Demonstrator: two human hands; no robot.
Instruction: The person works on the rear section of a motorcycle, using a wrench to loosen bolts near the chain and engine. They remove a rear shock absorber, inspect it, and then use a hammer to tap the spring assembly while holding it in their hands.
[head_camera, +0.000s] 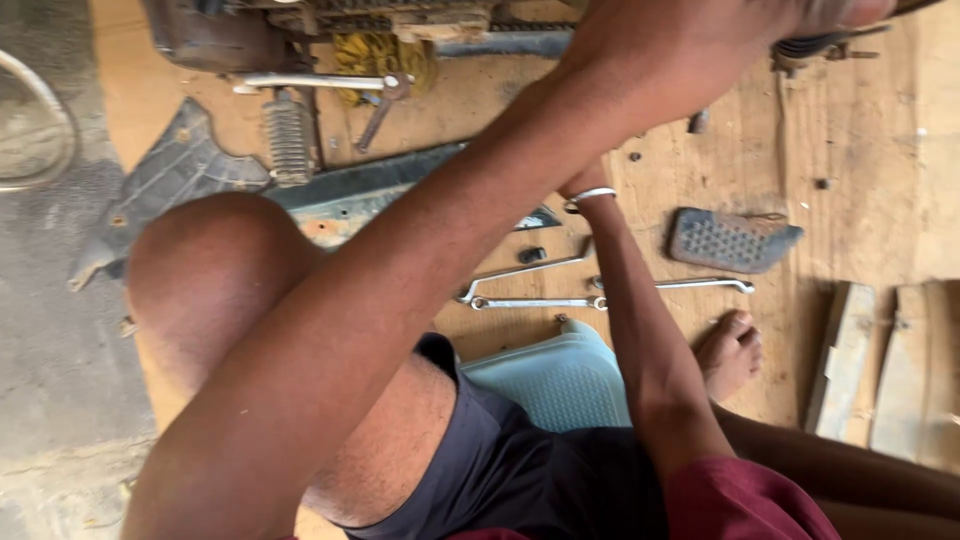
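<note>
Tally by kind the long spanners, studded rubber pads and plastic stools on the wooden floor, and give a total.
Long spanners: 3
Studded rubber pad: 1
Pale blue plastic stool: 1
Total: 5

no packages, labels, signs, screens visible
</note>
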